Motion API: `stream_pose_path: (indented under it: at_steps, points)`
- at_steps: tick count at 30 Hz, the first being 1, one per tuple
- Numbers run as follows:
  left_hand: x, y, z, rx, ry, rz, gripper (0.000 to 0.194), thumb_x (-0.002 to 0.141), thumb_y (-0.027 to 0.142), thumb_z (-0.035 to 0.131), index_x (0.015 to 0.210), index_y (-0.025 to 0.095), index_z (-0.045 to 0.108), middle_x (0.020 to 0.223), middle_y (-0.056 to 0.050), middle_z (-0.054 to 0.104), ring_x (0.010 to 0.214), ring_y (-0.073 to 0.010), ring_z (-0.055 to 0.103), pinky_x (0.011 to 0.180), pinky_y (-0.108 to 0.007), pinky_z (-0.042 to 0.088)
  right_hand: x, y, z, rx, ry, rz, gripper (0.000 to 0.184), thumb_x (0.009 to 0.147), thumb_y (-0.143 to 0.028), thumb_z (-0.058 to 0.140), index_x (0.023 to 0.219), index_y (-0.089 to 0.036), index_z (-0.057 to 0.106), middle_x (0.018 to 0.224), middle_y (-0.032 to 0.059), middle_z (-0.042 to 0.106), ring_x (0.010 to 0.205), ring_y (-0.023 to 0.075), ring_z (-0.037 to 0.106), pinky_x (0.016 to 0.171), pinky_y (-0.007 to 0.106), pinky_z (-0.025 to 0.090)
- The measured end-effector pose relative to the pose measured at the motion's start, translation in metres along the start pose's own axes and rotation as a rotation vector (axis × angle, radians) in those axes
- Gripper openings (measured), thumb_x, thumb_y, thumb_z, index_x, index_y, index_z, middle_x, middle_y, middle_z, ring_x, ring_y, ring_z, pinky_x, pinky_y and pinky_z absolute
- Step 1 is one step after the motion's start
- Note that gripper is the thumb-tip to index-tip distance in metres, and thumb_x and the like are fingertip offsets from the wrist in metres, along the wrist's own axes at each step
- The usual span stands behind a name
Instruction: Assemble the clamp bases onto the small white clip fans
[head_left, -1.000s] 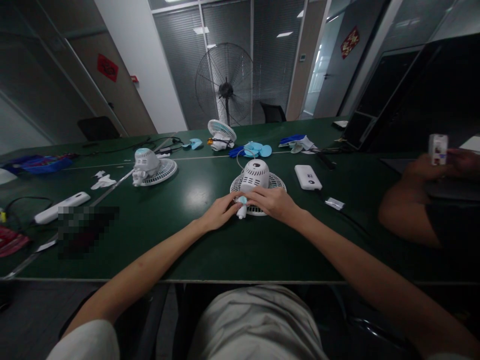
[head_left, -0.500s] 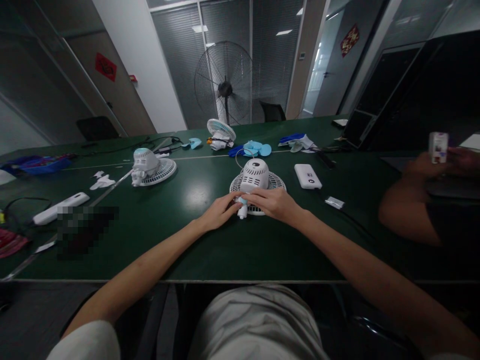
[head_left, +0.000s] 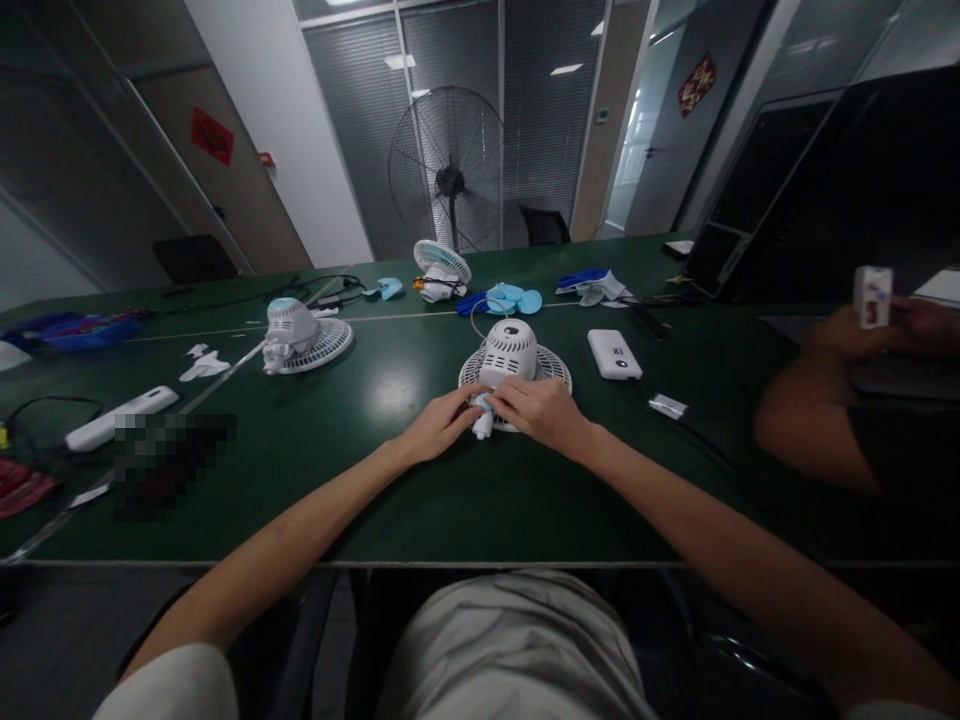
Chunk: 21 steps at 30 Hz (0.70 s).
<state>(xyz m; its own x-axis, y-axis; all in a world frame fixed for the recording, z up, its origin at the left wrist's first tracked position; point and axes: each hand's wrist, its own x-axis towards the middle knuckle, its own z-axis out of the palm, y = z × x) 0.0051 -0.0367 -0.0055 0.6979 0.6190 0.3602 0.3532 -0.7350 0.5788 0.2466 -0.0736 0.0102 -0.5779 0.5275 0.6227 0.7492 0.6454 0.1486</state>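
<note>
A small white desk fan (head_left: 513,352) lies face down on the dark green table (head_left: 450,500) straight ahead, its round grille flat and its motor housing pointing up. Both my hands meet at its near side. My left hand (head_left: 433,426) pinches the small white and light-blue stem (head_left: 481,419) that sticks out toward me. My right hand (head_left: 538,411) curls over the grille edge and the base of the housing, fingers closed on the fan.
A second fan (head_left: 298,337) lies to the left, a third (head_left: 440,269) farther back beside blue blades (head_left: 512,298). A white power bank (head_left: 615,354) sits right of my fan. Another person's arm (head_left: 817,425) rests at the right. A floor fan (head_left: 448,168) stands behind.
My right hand's fingers have curled slightly tighter toward the stem; both hands and the fan stay in place.
</note>
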Motion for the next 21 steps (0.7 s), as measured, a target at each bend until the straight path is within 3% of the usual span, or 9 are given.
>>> stream_pose_path:
  at_steps: [6,10,14,17,21]
  points:
    - [0.0,-0.004,0.001,-0.01,0.002,-0.003,0.044,0.109,0.045,0.046,0.145,0.02,0.051,0.105,-0.006,0.07,0.089,-0.0217,0.065,0.086,-0.034,0.052,-0.01,0.017,-0.004,0.08,-0.009,-0.128,0.037,0.109,-0.032,0.05,0.144,-0.023,0.058,0.121,0.007,0.074,0.086,0.0172,0.069,0.062,0.028,0.047]
    - [0.0,-0.003,0.0,-0.007,0.007,-0.003,0.044,0.109,0.045,0.045,0.146,0.02,0.051,0.105,-0.006,0.071,0.088,-0.0216,0.066,0.087,-0.034,0.051,-0.007,0.017,-0.005,0.034,-0.016,-0.134,0.035,0.11,-0.032,0.049,0.141,-0.022,0.061,0.119,0.0074,0.074,0.087,0.0177,0.069,0.063,0.029,0.048]
    - [0.0,0.0,-0.001,0.007,0.003,-0.005,0.042,0.109,0.045,0.044,0.143,0.021,0.052,0.107,-0.006,0.071,0.089,-0.0217,0.066,0.085,-0.033,0.051,0.001,0.003,-0.006,-0.004,-0.022,-0.052,0.031,0.11,-0.034,0.047,0.113,-0.015,0.072,0.103,0.0077,0.075,0.081,0.0164,0.067,0.063,0.028,0.045]
    - [0.0,0.001,-0.001,0.004,0.004,-0.004,0.042,0.109,0.045,0.044,0.144,0.021,0.051,0.108,-0.006,0.07,0.088,-0.0214,0.065,0.085,-0.033,0.05,0.004,-0.003,-0.007,0.003,-0.039,-0.005,0.033,0.11,-0.032,0.046,0.103,-0.014,0.073,0.094,0.0078,0.075,0.078,0.0161,0.066,0.063,0.028,0.043]
    - [0.0,-0.001,-0.001,-0.02,0.0,-0.008,0.042,0.109,0.044,0.045,0.143,0.021,0.051,0.103,-0.005,0.07,0.086,-0.0209,0.065,0.084,-0.033,0.051,-0.002,0.007,-0.009,0.079,-0.047,-0.049,0.033,0.109,-0.036,0.049,0.129,-0.018,0.068,0.105,0.008,0.076,0.079,0.0169,0.066,0.062,0.028,0.045]
